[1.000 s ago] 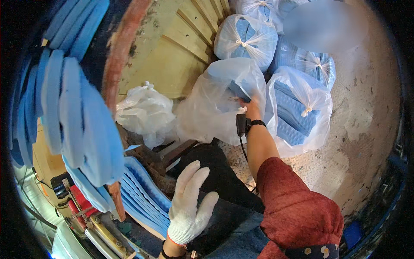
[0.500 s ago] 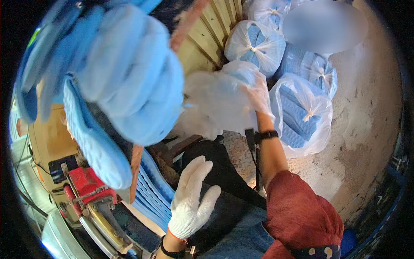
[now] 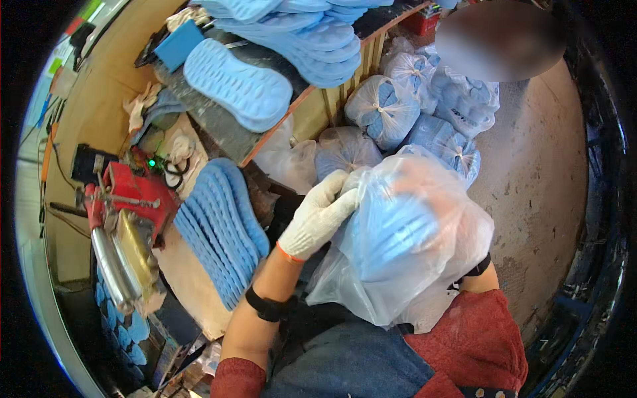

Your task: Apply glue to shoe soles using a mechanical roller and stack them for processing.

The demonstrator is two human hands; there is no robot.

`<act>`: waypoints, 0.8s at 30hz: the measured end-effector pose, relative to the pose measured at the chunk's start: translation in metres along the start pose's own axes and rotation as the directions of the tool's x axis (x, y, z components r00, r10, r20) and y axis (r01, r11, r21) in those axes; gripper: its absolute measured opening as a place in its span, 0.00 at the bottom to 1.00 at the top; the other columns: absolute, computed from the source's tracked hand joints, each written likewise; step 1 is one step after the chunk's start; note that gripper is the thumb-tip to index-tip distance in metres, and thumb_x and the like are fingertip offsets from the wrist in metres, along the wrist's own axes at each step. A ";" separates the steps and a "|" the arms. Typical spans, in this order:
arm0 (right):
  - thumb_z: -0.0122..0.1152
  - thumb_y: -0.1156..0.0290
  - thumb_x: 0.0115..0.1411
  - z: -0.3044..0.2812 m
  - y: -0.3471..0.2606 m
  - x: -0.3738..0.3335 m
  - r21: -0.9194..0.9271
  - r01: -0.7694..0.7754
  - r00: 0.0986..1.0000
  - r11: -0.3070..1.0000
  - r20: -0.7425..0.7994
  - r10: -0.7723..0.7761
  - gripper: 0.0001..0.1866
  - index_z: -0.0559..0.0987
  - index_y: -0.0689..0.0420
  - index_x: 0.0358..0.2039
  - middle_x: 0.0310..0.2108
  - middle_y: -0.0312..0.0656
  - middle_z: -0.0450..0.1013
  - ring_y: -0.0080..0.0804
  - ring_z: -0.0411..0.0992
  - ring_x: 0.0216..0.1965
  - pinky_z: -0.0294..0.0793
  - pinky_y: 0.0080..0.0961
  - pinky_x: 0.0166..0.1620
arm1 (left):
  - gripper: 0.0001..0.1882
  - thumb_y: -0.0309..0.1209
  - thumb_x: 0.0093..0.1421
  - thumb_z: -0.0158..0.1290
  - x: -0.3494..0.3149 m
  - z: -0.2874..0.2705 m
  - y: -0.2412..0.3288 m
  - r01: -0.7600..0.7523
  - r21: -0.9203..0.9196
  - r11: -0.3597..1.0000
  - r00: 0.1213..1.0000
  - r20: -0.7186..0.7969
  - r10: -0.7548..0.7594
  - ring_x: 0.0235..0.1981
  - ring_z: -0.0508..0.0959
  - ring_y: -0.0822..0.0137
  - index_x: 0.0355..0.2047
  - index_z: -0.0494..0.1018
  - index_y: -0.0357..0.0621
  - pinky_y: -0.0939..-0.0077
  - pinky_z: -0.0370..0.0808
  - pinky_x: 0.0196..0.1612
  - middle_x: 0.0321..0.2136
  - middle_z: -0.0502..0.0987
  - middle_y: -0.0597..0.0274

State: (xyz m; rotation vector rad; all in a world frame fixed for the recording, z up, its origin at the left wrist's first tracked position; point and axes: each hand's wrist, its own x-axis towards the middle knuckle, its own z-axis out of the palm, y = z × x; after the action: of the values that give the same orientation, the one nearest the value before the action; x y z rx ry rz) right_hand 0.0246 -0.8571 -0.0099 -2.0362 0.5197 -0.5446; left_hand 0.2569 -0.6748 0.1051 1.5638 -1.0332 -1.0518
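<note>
My left hand, in a white knit glove, is closed in a pinch on the edge of a translucent plastic bag. The bag hangs loosely in front of my lap. My right hand shows only as a blurred shape through the plastic, so its fingers cannot be read. A bright blue patch also shows through the film, and I cannot tell what it is. Left of my left forearm, several blue dimpled insole-shaped foam pieces stand in a row on edge.
More blue foam pieces lie stacked on the dark bench at the upper left. A red clamp-like machine stands at the left. Several tied, filled bags sit on the floor ahead. A blurred-out shape is at the upper right.
My right hand has drawn the bag back from the filled bags to in front of me. My left hand, earlier empty with fingers apart, now pinches its edge. The view has shifted.
</note>
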 end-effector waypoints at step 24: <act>0.73 0.53 0.34 0.054 -0.349 0.042 0.657 0.369 0.929 0.658 -0.290 -0.231 0.55 0.56 0.62 0.60 0.55 0.51 0.61 0.40 0.64 0.54 0.63 0.37 0.57 | 0.15 0.31 0.55 0.48 -0.165 0.000 -0.008 -0.379 0.835 0.399 0.892 0.444 -0.083 0.39 0.79 0.54 0.43 0.72 0.45 0.55 0.74 0.38 0.41 0.75 0.53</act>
State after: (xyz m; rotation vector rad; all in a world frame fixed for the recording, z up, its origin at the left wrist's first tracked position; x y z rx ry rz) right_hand 0.1398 -0.6783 0.2752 -1.3233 0.0286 -0.9737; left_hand 0.2128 -0.5167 0.1218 2.0388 -2.3254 -0.6735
